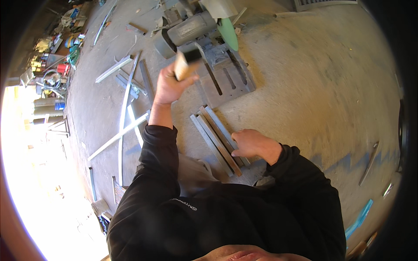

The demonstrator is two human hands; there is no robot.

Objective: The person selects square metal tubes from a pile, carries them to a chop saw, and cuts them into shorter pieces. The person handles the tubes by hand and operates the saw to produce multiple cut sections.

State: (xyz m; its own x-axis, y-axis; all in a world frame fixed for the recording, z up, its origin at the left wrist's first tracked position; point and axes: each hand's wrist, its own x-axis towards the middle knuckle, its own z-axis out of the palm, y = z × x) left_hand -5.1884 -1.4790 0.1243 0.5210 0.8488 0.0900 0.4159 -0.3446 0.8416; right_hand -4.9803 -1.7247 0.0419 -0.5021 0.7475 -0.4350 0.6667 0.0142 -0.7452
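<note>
My left hand is raised near the saw, closed around a piece of rectangular metal tube. The tube's dark end points up toward me, and motion blurs it. On the floor before me lies a bundle of cut metal tubes, side by side and slanting, some grey and some rusty brown. My right hand is closed on the right side of this bundle, thumb and fingers on the outer tube. Beyond the bundle stands a cut-off saw with a slotted metal base and a green part.
Long metal bars lie crossed on the floor to my left, with short offcuts farther up. Tools and clutter line the far left, beside bright daylight. A blue strip and a thin rod lie at right.
</note>
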